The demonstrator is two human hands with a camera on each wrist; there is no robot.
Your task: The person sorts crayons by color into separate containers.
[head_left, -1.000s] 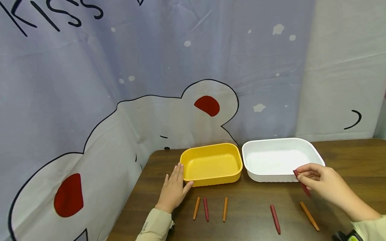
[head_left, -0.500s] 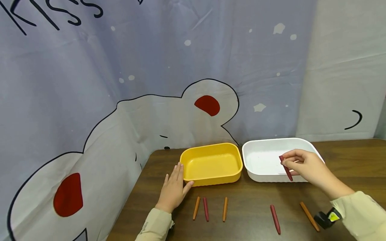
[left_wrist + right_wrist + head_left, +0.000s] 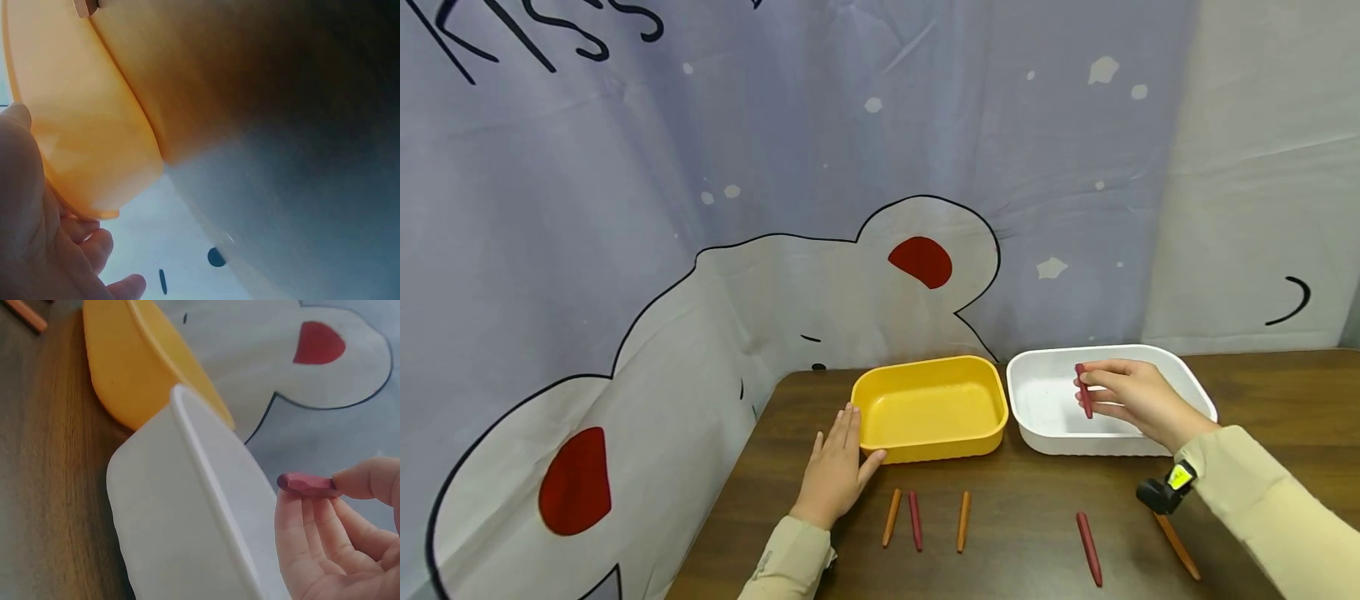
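Note:
My right hand (image 3: 1138,400) pinches a dark red crayon (image 3: 1084,392) between thumb and fingertips, over the white tray (image 3: 1037,433). In the right wrist view the crayon (image 3: 309,485) sits above the inside of that tray (image 3: 169,506). At the yellow tray's (image 3: 940,450) near left corner rests my left hand (image 3: 831,471), fingers straight and spread along its side. The left wrist view shows the hand (image 3: 50,225) touching the yellow tray's wall (image 3: 94,144). The inside of the white tray is partly hidden by my right hand.
On the wooden table (image 3: 1015,533) in front of the yellow tray lie two orange crayons (image 3: 891,518) and a red crayon (image 3: 915,521). Another red crayon (image 3: 1089,550) lies to the right, near an orange crayon (image 3: 1177,550) partly under my right wrist. A printed curtain (image 3: 812,167) hangs behind.
My right hand has carried the red crayon leftward and up, from the white tray's near right corner to over its inside. My left hand has stayed at the yellow tray.

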